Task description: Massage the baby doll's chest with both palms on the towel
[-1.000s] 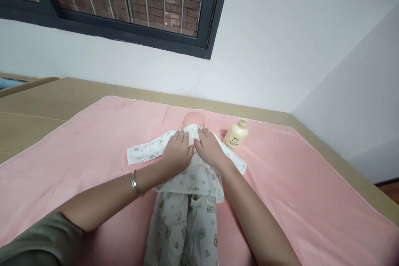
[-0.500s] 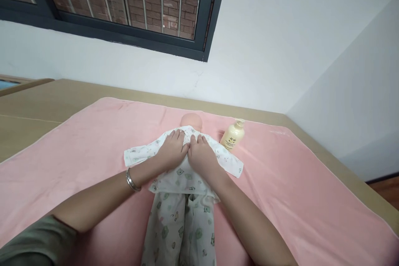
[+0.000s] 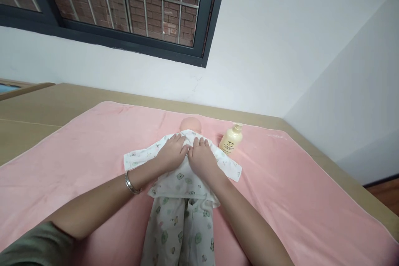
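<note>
A baby doll lies along the pink blanket in a white printed shirt [image 3: 187, 185] and matching trousers [image 3: 196, 232]. Its smooth head [image 3: 190, 124] shows at the far end, and the sleeves stretch out to both sides. My left hand [image 3: 172, 152], with a silver bangle on the wrist, rests on the upper part of the shirt, its fingers lying over the cloth. Beside it my right hand [image 3: 202, 158] also lies on the shirt, fingers slightly apart. Both thumbs come together at the middle, where the shirt between them is partly hidden.
A cream pump bottle [image 3: 231, 138] stands on the pink blanket [image 3: 305, 191], right of the doll's head and close to its sleeve. Past the blanket runs a wooden surface [image 3: 87, 92], up against a white wall [image 3: 249, 50] with a dark-framed window [image 3: 134, 37].
The whole view has tilted slightly, so things sit a little lower in the picture. My hands stay at nearly the same place on the shirt.
</note>
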Demonstrator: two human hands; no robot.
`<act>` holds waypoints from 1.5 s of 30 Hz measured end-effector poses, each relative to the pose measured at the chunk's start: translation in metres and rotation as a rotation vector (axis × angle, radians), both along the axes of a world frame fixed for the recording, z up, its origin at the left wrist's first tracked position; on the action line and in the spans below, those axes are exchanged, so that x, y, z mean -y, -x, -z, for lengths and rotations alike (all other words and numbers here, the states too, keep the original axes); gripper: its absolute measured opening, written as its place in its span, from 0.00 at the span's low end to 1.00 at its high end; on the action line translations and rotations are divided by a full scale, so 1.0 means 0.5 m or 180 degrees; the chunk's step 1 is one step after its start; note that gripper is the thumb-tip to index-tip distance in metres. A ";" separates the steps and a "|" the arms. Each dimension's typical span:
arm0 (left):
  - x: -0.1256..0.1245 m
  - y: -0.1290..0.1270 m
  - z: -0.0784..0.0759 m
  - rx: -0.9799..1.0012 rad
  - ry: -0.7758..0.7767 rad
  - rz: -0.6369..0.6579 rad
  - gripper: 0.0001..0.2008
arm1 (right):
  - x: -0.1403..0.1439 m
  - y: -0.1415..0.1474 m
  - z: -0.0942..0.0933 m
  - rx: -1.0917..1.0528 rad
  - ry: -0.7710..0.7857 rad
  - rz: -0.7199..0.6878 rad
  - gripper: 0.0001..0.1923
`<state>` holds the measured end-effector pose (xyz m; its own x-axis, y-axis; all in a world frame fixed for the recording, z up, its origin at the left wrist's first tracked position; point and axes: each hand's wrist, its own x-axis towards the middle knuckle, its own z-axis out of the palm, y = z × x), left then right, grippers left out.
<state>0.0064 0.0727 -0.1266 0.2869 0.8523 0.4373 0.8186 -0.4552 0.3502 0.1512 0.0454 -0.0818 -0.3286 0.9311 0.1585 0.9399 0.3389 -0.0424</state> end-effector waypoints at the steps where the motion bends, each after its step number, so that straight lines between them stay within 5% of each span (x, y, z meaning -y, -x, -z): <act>1: -0.005 -0.001 0.003 0.0034 0.0036 -0.0112 0.22 | 0.007 0.002 0.000 0.0072 -0.0028 -0.0124 0.26; 5: -0.005 -0.010 0.027 0.0099 -0.0078 -0.0373 0.25 | 0.011 0.000 -0.005 0.0175 -0.0020 -0.0434 0.24; 14: 0.001 -0.010 0.040 0.0323 -0.0373 -0.0297 0.25 | -0.041 -0.010 0.021 -0.0606 -0.0090 0.0255 0.27; 20: 0.006 -0.006 0.046 0.0530 -0.0443 -0.0187 0.26 | -0.024 -0.017 -0.011 -0.0920 -0.0247 0.0011 0.27; 23: 0.008 -0.004 0.047 0.0658 -0.0461 -0.0133 0.27 | -0.021 -0.010 -0.007 -0.1088 -0.0484 -0.0057 0.29; 27: 0.008 -0.002 0.045 0.0837 -0.0454 -0.0018 0.29 | -0.027 -0.002 0.012 -0.1009 -0.0191 -0.0347 0.27; 32: 0.008 -0.004 0.042 0.0827 -0.0437 -0.0027 0.30 | -0.030 -0.009 0.013 -0.1310 -0.0479 -0.0156 0.28; 45: 0.006 -0.007 0.040 0.0832 -0.0357 -0.0058 0.26 | -0.034 -0.003 0.024 -0.1107 -0.0311 -0.0169 0.26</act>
